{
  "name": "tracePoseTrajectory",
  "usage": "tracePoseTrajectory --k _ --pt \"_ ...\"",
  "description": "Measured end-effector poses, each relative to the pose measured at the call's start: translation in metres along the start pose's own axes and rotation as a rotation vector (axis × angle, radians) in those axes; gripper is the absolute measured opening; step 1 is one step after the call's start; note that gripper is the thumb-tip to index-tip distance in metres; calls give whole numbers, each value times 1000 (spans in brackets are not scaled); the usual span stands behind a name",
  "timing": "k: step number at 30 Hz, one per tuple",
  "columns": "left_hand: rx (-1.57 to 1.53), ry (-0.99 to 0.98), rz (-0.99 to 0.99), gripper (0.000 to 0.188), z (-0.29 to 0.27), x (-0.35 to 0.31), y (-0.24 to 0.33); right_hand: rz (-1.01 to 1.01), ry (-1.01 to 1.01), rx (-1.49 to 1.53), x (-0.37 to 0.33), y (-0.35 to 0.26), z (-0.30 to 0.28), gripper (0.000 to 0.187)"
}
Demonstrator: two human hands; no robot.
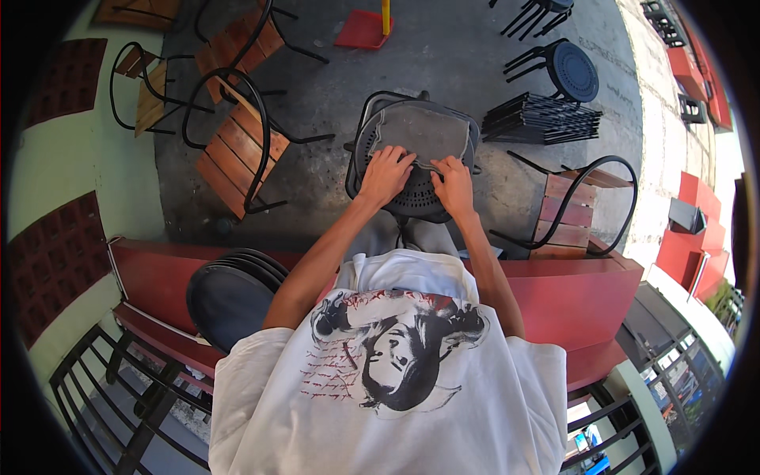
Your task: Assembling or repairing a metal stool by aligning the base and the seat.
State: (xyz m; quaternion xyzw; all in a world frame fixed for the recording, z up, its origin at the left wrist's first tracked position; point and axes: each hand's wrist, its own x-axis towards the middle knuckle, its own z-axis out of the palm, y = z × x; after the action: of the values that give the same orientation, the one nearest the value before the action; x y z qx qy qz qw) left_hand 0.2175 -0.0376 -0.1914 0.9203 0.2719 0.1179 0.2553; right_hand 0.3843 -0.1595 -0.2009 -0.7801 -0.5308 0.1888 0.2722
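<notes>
The left hand (388, 172), fingers half bent and slightly spread, and the right hand (453, 187), fingers curled inward, both touch the near edge of a thin, grey, roughly square cloth (423, 133); whether either pinches it, I cannot tell. The cloth lies just beyond both hands, and should be light, limp and quick to wrinkle, not fragile; its near edge or corners look the best hold. Under it and the hands, the black, round, perforated stool seat (417, 198) looks stiff, perhaps slippery where smooth, and best gripped by its rim
</notes>
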Motion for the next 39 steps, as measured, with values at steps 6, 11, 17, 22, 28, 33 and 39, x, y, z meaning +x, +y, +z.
tracePoseTrajectory --k 6,11,17,22,28,33,39 --pt "97 25 105 23 13 8 -15 -132 0 -79 7 -1 -4 18" --pt "106 18 124 16 11 15 -13 -160 4 -79 10 3 -10 15" --pt "139 -16 98 15 12 16 -9 -158 -39 -94 9 2 -11 19" --pt "101 -65 70 20 3 8 -8 -89 -65 -48 1 1 -16 24" --pt "84 77 -27 27 -14 -8 -21 -69 11 -86 -10 17 -23 26" --pt "108 45 -26 19 -18 -11 -43 -170 -76 -121 -2 21 -23 21" --pt "198 -41 31 11 -20 -5 -49 -253 -119 -196 1 29 -31 14"
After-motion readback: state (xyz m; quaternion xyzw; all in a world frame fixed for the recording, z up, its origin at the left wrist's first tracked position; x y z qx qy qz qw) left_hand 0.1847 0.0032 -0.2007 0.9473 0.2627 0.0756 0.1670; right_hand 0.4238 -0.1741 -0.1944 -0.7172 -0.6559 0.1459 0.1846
